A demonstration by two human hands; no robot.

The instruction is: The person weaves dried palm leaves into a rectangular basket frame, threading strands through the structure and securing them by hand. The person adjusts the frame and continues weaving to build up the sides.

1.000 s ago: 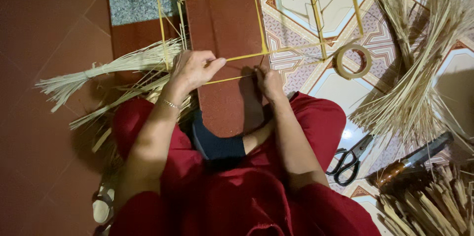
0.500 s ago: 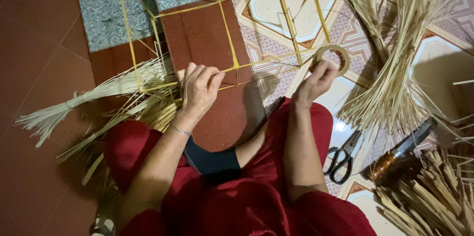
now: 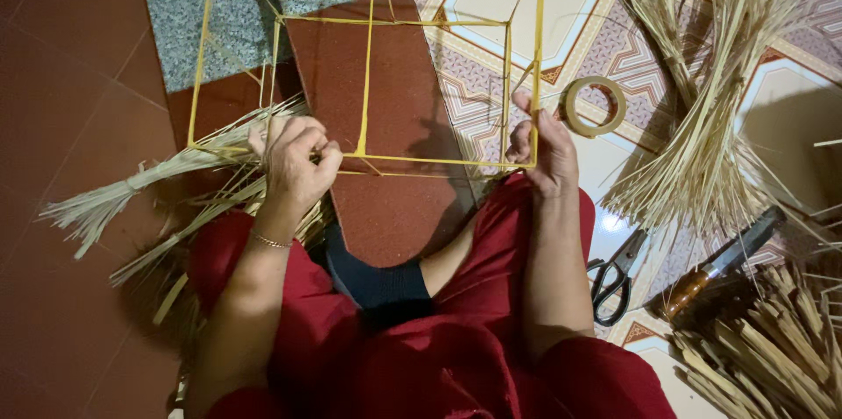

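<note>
**Inspector:** Your left hand [image 3: 294, 160] is closed on the near left corner of the yellow stick frame [image 3: 368, 90]. Your right hand [image 3: 544, 152] now pinches the near right corner; half a second ago it was reaching towards the tape roll [image 3: 595, 106], which lies untouched just beyond.

**Operator:** And the frame?

**Inspector:** On the floor over your knees, held at both corners. It sits nearer and squarer than before. Whether the left fingers also grip a strand of straw [image 3: 149, 182], I cannot tell.
</note>
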